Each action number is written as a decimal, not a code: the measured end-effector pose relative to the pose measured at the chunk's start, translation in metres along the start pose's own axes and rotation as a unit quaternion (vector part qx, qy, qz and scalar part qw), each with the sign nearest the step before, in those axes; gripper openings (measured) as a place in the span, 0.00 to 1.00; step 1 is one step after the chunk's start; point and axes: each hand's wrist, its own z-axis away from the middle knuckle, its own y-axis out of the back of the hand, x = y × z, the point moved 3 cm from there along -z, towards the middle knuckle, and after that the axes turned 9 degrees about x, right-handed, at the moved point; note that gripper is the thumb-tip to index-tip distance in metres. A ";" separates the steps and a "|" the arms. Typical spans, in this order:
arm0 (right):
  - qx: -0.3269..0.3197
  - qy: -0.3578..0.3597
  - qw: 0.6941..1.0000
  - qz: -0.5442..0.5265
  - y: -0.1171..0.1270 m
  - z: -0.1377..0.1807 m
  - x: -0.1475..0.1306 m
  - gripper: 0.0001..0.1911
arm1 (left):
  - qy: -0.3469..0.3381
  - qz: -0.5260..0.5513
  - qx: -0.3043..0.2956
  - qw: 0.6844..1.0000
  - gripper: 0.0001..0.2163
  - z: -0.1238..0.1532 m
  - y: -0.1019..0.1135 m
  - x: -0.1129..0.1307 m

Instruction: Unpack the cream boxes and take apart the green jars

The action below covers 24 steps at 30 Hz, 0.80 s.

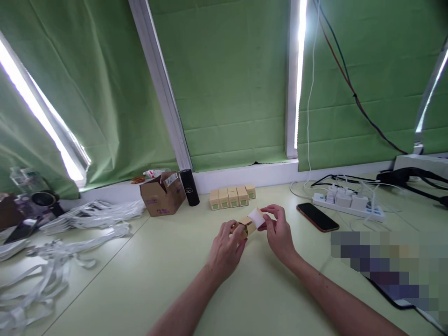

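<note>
My left hand (226, 249) grips a small tan carton (247, 225) with a green patch, held just above the pale green table (168, 280). My right hand (278, 231) pinches a white folded piece (256, 217) at the carton's open end. Both hands meet at the middle of the table. Behind them, near the wall, several matching small tan cartons (232, 196) stand side by side in a row.
A brown cardboard box (161, 195) and a black cylinder (189, 187) stand at the back left. White straps (63, 233) lie heaped on the left. A dark phone (317, 217) and a white power strip (348, 203) with chargers and cables lie to the right.
</note>
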 end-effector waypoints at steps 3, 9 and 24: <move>0.019 0.051 0.996 0.076 0.003 -0.003 0.003 0.11 | 0.007 0.006 -0.014 1.000 0.19 -0.001 0.000 0.002; 0.009 0.300 0.939 0.169 0.008 0.001 -0.015 0.19 | 0.017 0.005 -0.034 0.999 0.31 0.002 -0.003 0.001; -0.097 0.386 0.909 0.122 -0.005 0.023 -0.029 0.28 | 0.020 -0.018 -0.014 1.000 0.36 0.006 -0.007 -0.005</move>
